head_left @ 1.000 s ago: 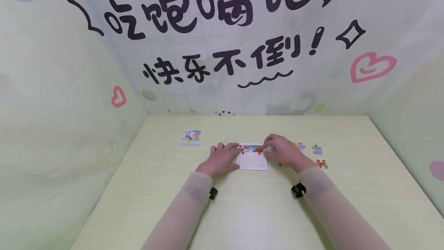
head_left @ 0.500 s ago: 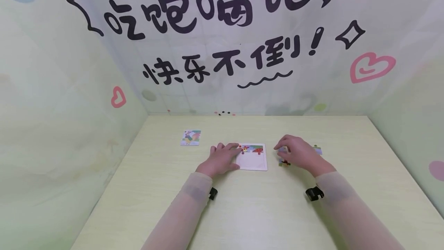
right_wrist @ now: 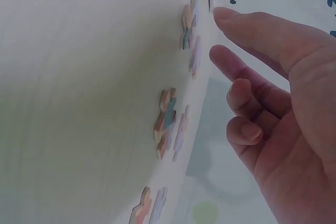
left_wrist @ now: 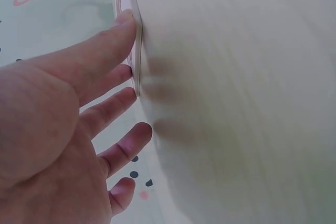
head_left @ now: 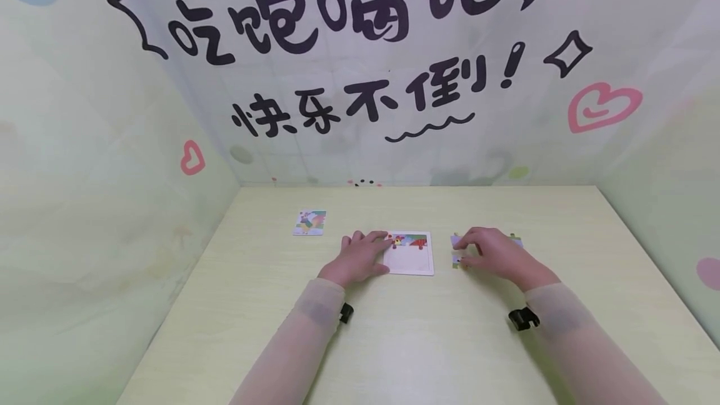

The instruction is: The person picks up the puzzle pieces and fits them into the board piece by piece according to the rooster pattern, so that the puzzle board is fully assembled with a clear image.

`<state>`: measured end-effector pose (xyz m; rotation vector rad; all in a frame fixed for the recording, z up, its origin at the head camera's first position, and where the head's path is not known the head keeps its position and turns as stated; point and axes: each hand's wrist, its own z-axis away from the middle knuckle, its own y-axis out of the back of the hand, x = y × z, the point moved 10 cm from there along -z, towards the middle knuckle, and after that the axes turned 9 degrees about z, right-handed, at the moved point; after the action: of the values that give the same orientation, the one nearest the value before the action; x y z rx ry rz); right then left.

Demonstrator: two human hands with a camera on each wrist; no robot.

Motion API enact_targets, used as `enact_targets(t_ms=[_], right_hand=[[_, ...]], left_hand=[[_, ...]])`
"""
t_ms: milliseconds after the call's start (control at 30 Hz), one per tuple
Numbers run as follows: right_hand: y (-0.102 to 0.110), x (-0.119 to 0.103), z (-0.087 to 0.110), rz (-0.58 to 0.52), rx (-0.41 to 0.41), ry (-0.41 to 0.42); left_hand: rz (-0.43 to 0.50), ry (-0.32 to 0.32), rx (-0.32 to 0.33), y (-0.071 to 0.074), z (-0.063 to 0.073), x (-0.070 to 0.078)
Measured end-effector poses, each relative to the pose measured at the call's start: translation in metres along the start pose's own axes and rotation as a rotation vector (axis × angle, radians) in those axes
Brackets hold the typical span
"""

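Observation:
My left hand (head_left: 357,258) rests at the left side of a white puzzle tray (head_left: 409,262), fingers near its top left corner and thumb at its lower left. The left wrist view shows that thumb and the extended fingers touching the tray's thin edge (left_wrist: 138,51). Joined puzzle pieces (head_left: 410,240) form a colourful strip along the tray's top; below it the white base is bare. My right hand (head_left: 497,255) hovers over loose puzzle pieces, thumb and index finger apart with nothing between them. One loose piece (head_left: 455,262) lies by its thumb, another piece (right_wrist: 166,121) beneath the hand.
A small square picture puzzle (head_left: 309,222) lies at the back left of the pale wooden table (head_left: 405,342). More loose pieces (head_left: 516,240) show to the right, partly hidden by the right hand. Printed fabric walls (head_left: 337,161) stand behind and at both sides.
My right hand has left the tray's top right corner and moved right over the loose pieces. A red piece now completes the strip's right end. The left hand stays put.

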<state>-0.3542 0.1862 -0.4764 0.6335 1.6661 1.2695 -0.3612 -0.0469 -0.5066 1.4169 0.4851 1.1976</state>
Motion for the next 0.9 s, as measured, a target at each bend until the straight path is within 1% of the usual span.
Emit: enact_targets(t_ms=[167, 400, 700, 900], right_hand=[[-0.002, 0.001, 0.006, 0.013, -0.021, -0.007], [-0.004, 0.003, 0.011, 0.042, -0.012, 0.008], [-0.010, 0.000, 0.009, 0.052, 0.003, 0.050], [-0.009, -0.001, 0.009, 0.064, 0.014, 0.073]], left_hand=[[0.003, 0.001, -0.001, 0.002, 0.001, 0.001], [0.005, -0.005, -0.005, 0.002, 0.001, 0.002], [-0.001, 0.003, -0.009, 0.002, 0.002, 0.001], [-0.009, 0.010, -0.010, 0.000, 0.002, 0.001]])
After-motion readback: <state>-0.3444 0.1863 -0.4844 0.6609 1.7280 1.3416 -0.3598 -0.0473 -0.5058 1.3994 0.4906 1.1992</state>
